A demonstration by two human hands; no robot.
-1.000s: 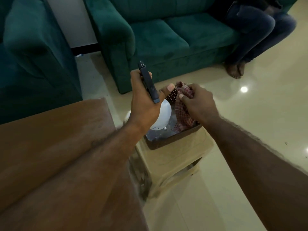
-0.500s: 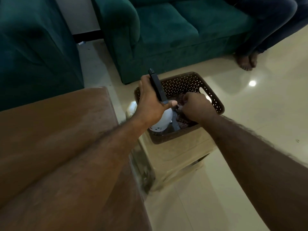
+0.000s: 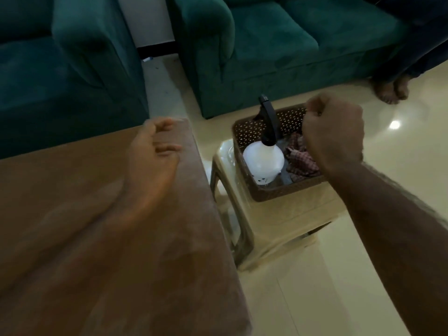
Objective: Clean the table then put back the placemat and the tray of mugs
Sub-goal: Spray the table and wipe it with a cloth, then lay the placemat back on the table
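Observation:
The brown wooden table (image 3: 72,226) fills the lower left, its top bare. My left hand (image 3: 155,151) hovers, blurred, over the table's far right corner with fingers loosely curled and holding nothing. My right hand (image 3: 334,132) is curled into a fist above the right side of a brown perforated basket (image 3: 247,132); nothing shows in it. Inside the basket a white spray bottle (image 3: 263,163) with a black trigger head stands upright, and a checked cloth (image 3: 301,161) lies crumpled beside it. No placemat or tray of mugs is in view.
The basket sits on a beige plastic stool (image 3: 278,226) right of the table. A green sofa (image 3: 291,44) stands behind it and a green armchair (image 3: 60,69) at the left. A seated person's feet (image 3: 390,89) rest on the glossy tiled floor at the upper right.
My left hand let go of the spray bottle, which now stands in the basket, and swung left over the table. My right hand released the cloth into the basket and lifted.

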